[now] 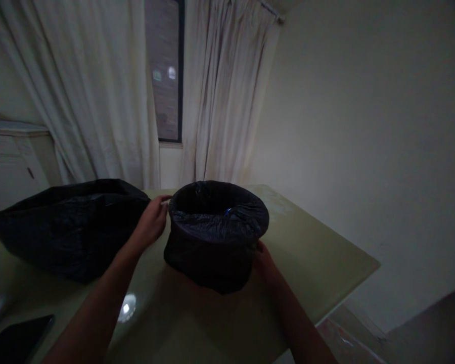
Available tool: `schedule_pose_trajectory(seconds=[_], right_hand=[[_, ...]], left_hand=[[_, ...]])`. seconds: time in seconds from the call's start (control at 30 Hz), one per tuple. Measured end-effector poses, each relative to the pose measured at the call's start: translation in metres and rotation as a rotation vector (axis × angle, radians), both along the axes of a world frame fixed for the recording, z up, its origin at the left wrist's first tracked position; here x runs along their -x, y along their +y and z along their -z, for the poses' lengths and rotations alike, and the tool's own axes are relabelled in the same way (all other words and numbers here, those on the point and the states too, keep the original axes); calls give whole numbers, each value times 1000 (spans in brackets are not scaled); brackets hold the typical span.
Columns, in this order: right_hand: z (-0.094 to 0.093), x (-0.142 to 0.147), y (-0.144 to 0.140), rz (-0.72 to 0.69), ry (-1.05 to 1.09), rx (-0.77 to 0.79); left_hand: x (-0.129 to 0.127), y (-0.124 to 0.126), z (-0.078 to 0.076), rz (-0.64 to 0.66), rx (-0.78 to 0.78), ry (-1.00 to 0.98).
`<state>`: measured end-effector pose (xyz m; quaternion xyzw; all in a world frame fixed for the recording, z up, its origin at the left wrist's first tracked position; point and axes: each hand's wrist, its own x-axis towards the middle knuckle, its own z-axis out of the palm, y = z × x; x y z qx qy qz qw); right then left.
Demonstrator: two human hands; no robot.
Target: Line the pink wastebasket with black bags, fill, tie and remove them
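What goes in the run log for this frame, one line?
left hand: at bin rim | right hand: on bin side | bin: bag-lined, on table | black bag: left of bin

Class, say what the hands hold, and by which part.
Left hand touches the lined bin at its rim; right hand at its lower side. Grip unclear.

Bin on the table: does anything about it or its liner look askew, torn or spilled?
Nothing stands out. The bin stands upright on the table, its black liner folded over the rim all round, with no tear or spill visible in the dim light. The left hand touches the rim; the right hand rests against its side.
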<state>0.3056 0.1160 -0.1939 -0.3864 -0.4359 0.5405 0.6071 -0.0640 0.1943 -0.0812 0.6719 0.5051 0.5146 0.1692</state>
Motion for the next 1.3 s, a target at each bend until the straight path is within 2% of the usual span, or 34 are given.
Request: schedule_pose_trajectory(seconds=[0.07, 0.1, 0.17, 0.2, 0.27, 0.37, 0.47, 0.63, 0.77, 0.9, 1.0, 1.07, 1.13, 1.3], right_hand=[[-3, 0, -3, -54, -49, 17], [-4, -1, -4, -85, -96, 19], [-5, -3, -4, -137, -193, 13], [-5, -5, -4, -147, -246, 3], [-4, -8, -3, -135, -336, -28], [-1, -10, -3, -125, -422, -62], [4, -9, -3, -141, -479, -62], [14, -8, 1, -80, -561, -79], [13, -13, 3, -85, -514, -79], [4, -16, 1, -101, -327, -35], [1, -16, 1, -47, -138, 33], [1, -16, 3, 26, -95, 71], [3, -19, 5, 100, -187, 63], [10, -23, 9, 228, -603, -23]], left_hand=[[2, -24, -30, -212, -119, -131], [1, -38, -43, -253, -216, -172], [-6, -68, -63, -170, -417, -137], [-11, -81, -70, -82, -503, -54], [-23, -103, -79, 127, -567, 223], [-38, -117, -80, 290, -506, 551], [-44, -115, -76, 319, -394, 674], [-40, -107, -73, 317, -282, 820], [-41, -111, -78, 362, -276, 810], [-45, -115, -80, 364, -301, 746], [-46, -115, -78, 384, -308, 738], [-47, -115, -77, 388, -313, 749], [-47, -114, -76, 372, -321, 760], [-49, -115, -77, 360, -338, 779]])
